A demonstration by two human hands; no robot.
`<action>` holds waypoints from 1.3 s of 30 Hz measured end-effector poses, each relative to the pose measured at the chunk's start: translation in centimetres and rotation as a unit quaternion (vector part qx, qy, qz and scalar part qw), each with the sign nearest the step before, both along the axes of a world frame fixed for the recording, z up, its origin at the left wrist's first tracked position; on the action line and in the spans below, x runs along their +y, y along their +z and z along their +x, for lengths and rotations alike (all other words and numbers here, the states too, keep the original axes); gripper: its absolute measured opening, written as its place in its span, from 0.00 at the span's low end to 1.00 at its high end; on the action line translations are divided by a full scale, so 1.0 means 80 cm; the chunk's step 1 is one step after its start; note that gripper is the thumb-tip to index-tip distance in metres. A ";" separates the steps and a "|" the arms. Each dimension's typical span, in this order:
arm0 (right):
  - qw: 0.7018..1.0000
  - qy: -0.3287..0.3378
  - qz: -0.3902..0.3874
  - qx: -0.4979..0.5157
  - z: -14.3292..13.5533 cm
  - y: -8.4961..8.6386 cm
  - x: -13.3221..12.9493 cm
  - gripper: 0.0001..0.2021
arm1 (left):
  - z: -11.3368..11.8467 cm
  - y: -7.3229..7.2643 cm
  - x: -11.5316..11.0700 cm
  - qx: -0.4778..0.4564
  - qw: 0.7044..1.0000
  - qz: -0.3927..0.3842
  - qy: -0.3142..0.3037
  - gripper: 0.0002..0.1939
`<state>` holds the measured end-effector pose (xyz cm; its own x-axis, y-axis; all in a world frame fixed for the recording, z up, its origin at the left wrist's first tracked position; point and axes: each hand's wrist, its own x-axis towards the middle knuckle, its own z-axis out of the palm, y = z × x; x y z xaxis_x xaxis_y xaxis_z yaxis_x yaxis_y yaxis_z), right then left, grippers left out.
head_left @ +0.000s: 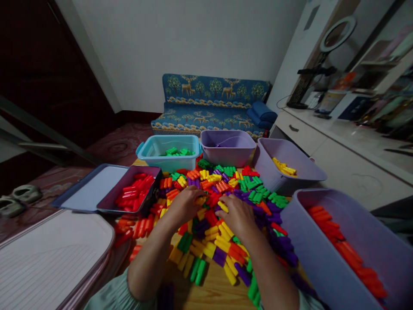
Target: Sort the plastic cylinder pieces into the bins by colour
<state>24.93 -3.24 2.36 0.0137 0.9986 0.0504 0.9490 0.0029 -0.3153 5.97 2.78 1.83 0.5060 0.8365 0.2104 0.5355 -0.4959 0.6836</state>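
A heap of tube-shaped plastic building pieces [211, 247] in red, orange, yellow, green and purple covers much of the wooden table [209, 292]. Over the middle of the heap, my left hand [186, 203] has its fingers curled round a yellow plastic piece [200, 201], partly hidden by them. My right hand [238, 214], a short way to the right, pinches another yellow plastic piece [222, 206] between thumb and fingers. Red pieces [212, 217] lie between the two hands, and green and purple ones are beside my right hand.
A turquoise bin [171, 161] holds green pieces, a dark box [151, 206] red ones. Behind the heap stands a purple bin [229, 155]. Right of it, a lilac bin [271, 172] contains yellow pieces; a nearer bin [309, 254] contains orange-red ones. A sofa [209, 112] is against the wall.
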 end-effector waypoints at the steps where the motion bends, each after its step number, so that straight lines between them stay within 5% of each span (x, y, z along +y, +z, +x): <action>1: 1.000 0.004 0.001 0.011 0.000 -0.001 0.001 0.15 | 0.001 -0.002 0.002 -0.015 1.000 -0.001 0.013 0.21; 7: 0.974 0.002 0.074 0.212 0.006 -0.006 0.013 0.06 | 0.014 -0.010 0.008 -0.227 0.961 -0.116 0.106 0.15; 12: 0.845 -0.010 0.035 0.533 -0.005 -0.012 0.016 0.11 | 0.039 -0.017 0.002 -0.446 0.830 -0.315 0.114 0.26; 15: 0.786 -0.044 0.014 0.616 -0.013 -0.015 0.017 0.20 | 0.047 -0.011 -0.008 -0.480 0.796 -0.355 0.099 0.26; 20: 0.772 -0.057 -0.014 0.633 -0.013 -0.012 0.016 0.26 | 0.045 -0.005 -0.013 -0.464 0.810 -0.351 0.073 0.28; 28: 0.785 -0.089 0.053 0.611 0.014 -0.015 0.023 0.22 | 0.025 -0.021 0.010 -0.377 0.892 -0.210 0.134 0.29; 32: 0.792 -0.077 0.031 0.604 0.022 -0.022 0.026 0.20 | 0.026 -0.010 0.003 -0.373 0.913 -0.144 0.085 0.26; 35: 0.795 -0.071 0.013 0.602 0.019 -0.016 0.024 0.18 | 0.041 0.003 -0.006 -0.393 0.905 -0.151 0.061 0.23; 39: 0.761 -0.068 0.058 0.642 0.017 -0.004 0.021 0.19 | 0.078 0.015 -0.013 -0.457 0.846 -0.271 0.039 0.25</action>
<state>26.27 -1.59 2.08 0.2295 0.9733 -0.0033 -0.1472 0.0314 -0.9886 12.25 1.73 3.07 0.2780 0.9587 0.0600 -0.3242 0.0348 0.9454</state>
